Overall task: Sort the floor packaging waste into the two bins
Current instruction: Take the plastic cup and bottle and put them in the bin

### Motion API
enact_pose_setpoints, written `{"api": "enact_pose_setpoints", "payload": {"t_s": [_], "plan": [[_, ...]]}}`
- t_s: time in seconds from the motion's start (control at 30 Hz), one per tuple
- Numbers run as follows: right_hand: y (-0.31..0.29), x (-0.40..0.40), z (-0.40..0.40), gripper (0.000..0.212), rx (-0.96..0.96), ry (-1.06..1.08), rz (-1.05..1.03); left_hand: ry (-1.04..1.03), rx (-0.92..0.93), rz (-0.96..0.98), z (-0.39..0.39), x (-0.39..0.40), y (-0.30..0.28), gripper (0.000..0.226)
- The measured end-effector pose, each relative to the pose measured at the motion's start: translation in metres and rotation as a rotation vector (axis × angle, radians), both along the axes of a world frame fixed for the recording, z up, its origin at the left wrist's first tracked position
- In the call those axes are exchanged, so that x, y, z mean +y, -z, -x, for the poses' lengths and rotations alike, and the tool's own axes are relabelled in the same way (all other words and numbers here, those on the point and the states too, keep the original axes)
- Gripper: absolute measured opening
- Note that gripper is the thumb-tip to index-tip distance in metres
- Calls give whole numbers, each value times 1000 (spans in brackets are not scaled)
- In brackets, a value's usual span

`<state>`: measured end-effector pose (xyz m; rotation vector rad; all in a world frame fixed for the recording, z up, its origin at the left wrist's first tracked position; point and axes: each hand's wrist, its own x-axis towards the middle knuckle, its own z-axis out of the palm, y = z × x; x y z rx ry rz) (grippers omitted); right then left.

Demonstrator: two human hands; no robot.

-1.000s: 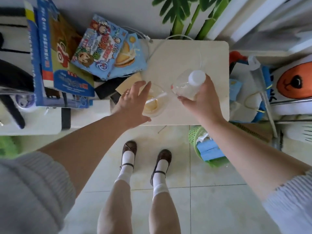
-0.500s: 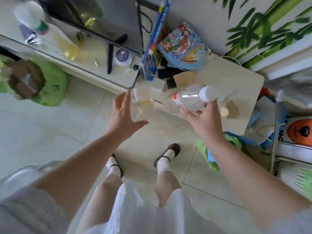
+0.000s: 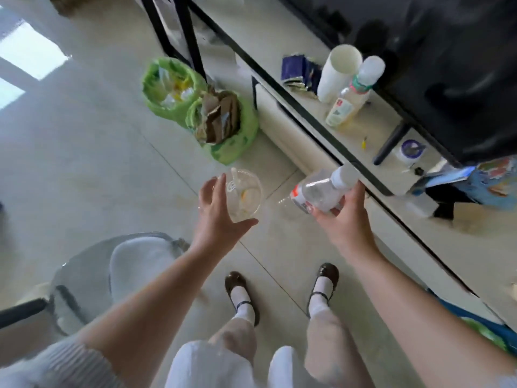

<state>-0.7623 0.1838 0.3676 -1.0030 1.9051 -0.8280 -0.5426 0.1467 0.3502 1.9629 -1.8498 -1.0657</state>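
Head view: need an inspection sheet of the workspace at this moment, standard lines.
Surface: pale tiled floor, no loose waste visible on it.
Job's things: clear plastic cup with a white utensil inside; clear bottle with white cap, tilted. Two green-bagged bins side by side against the stand: far bin holds light wrappers, near bin holds brown cardboard.
Clutter: lotion bottle, white cup stack, dark foil packets on the low stand.
Grippers: left hand holds the cup, fingers wrapped around it; right hand holds the bottle.
Cables: nothing seen.
Surroundings: clear chair at left, dark screen on the stand.
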Motion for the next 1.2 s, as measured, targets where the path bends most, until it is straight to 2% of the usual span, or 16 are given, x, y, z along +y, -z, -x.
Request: {"api": "enact_pose_setpoints", "payload": {"t_s": [0.27, 0.47, 0.57, 0.67, 0.77, 0.97, 1.2], "plan": [[29, -95, -63, 68, 21, -65, -61, -152, -25, -36, -77, -74, 23, 106], [60, -226, -93, 71, -28, -82, -118, -196, -60, -50, -104, -191, 48, 106], [74, -293, -111, 74, 23, -174, -115, -219, -59, -29, -118, -256, 63, 105], [99, -361, -131, 68, 26, -273, -109, -247, -94, -7, -138, -315, 81, 104], [127, -418, -156, 73, -6, -287, -148, -262, -111, -15, -161, -369, 103, 103], [197, -513, -212, 66, 104, -307, -197, -208, -170, -44, -216, -464, 172, 104], [299, -581, -282, 69, 219, -324, -170, 32, -211, -85, -260, -544, 280, 105]]}}
